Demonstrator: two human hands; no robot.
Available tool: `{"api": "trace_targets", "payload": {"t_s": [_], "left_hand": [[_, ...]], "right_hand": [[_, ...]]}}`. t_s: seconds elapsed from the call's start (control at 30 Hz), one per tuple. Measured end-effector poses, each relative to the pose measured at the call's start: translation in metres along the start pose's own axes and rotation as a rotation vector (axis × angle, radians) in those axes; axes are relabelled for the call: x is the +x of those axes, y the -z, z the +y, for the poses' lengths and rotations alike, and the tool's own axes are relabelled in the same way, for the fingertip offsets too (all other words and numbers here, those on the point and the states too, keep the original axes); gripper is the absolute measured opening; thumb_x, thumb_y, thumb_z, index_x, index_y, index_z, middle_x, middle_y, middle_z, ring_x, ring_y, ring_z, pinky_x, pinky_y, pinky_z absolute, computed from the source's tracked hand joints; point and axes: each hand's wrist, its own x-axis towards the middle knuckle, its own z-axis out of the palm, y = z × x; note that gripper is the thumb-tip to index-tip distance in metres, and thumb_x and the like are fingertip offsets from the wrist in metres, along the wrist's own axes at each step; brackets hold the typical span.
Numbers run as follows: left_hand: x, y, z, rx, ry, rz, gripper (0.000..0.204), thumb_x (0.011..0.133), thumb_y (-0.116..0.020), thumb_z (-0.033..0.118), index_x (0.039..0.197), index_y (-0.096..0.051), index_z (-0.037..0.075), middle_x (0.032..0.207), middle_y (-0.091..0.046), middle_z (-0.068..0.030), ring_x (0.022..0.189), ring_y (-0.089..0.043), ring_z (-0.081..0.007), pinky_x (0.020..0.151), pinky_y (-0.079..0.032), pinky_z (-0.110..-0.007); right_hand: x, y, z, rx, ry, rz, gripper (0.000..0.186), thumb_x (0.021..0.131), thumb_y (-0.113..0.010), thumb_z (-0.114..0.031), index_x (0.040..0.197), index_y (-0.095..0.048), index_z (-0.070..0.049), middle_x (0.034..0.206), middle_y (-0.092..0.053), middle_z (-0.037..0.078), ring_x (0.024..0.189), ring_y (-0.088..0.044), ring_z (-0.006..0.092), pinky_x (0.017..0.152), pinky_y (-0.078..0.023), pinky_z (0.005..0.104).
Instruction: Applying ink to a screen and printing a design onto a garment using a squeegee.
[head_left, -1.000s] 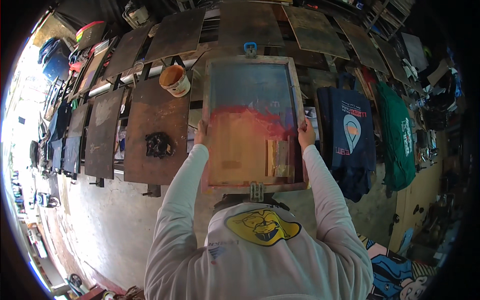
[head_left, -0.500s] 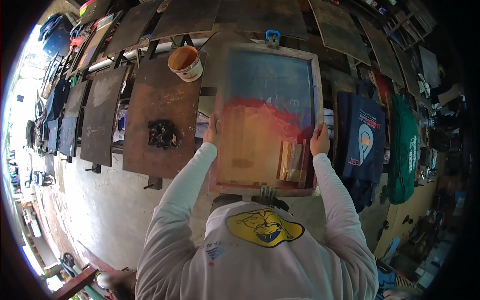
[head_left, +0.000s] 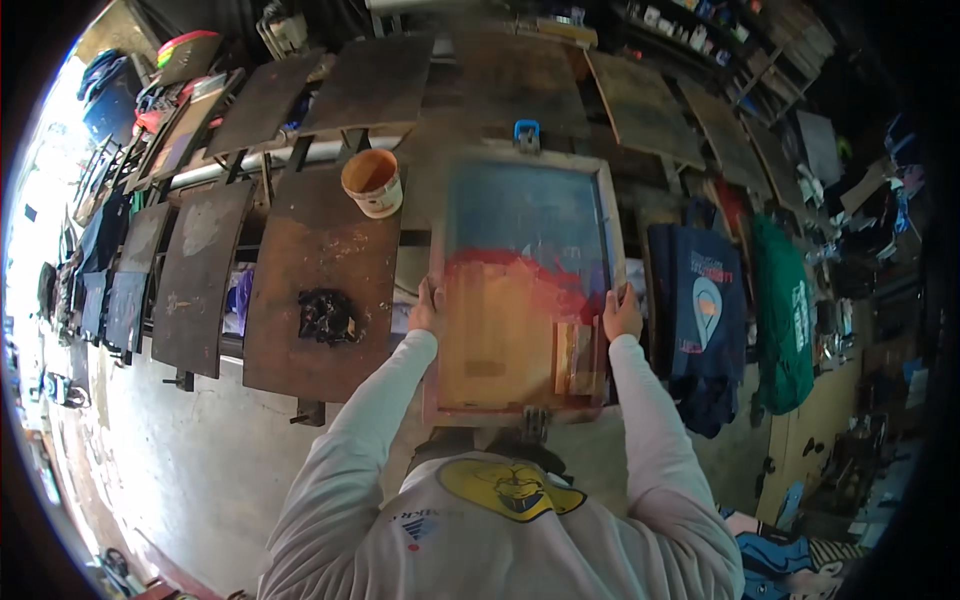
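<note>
A wood-framed printing screen (head_left: 520,215) lies in front of me, its mesh blue-grey in the far part and orange-yellow nearer my body. Smeared red ink (head_left: 500,264) crosses the middle of the mesh. Inside the frame's near right corner rests a squeegee-like wooden block (head_left: 574,358). My left hand (head_left: 425,305) is closed on the frame's left side, and my right hand (head_left: 622,314) grips its right side at about the same height. Their undersides are hidden. A clamp with a blue handle (head_left: 526,136) sits at the far edge, and a metal clamp (head_left: 536,424) at the near edge.
To the left, a brown board (head_left: 300,240) carries an ink-stained white bucket (head_left: 374,186) and a crumpled black lump (head_left: 328,316). More dark boards (head_left: 205,285) stand in rows. Printed navy bags (head_left: 700,290) and a green bag (head_left: 785,310) lie to the right.
The whole scene sits lower in the picture, as my view has tilted up. Both hands keep their hold on the screen's sides. The bucket and bags stay in place.
</note>
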Motion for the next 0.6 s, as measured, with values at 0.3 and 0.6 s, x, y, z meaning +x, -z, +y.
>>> {"api": "trace_targets", "payload": {"t_s": [0.3,0.6], "left_hand": [[-0.164,0.064,0.0,-0.247,-0.365,0.196,0.038,0.095,-0.064,0.022,0.127,-0.058,0.004,0.111,-0.067,-0.0153,0.1,-0.066,-0.0236,0.085,-0.051,-0.036],[-0.335,0.106,-0.01,-0.553,0.004,0.345,0.02,0.093,-0.069,0.016,0.101,-0.072,-0.002,0.086,-0.072,-0.005,0.08,-0.064,-0.0077,0.071,-0.052,-0.026]], "right_hand": [[-0.114,0.037,0.018,0.886,0.267,0.069,0.043,0.097,-0.065,-0.026,0.13,-0.055,-0.001,0.114,-0.068,0.012,0.103,-0.065,0.0237,0.092,-0.05,0.0356],[-0.244,0.103,0.024,1.153,-0.031,-0.339,0.014,0.098,-0.06,-0.012,0.103,-0.066,0.0,0.09,-0.07,0.007,0.07,-0.063,0.012,0.064,-0.052,0.0254]]}}
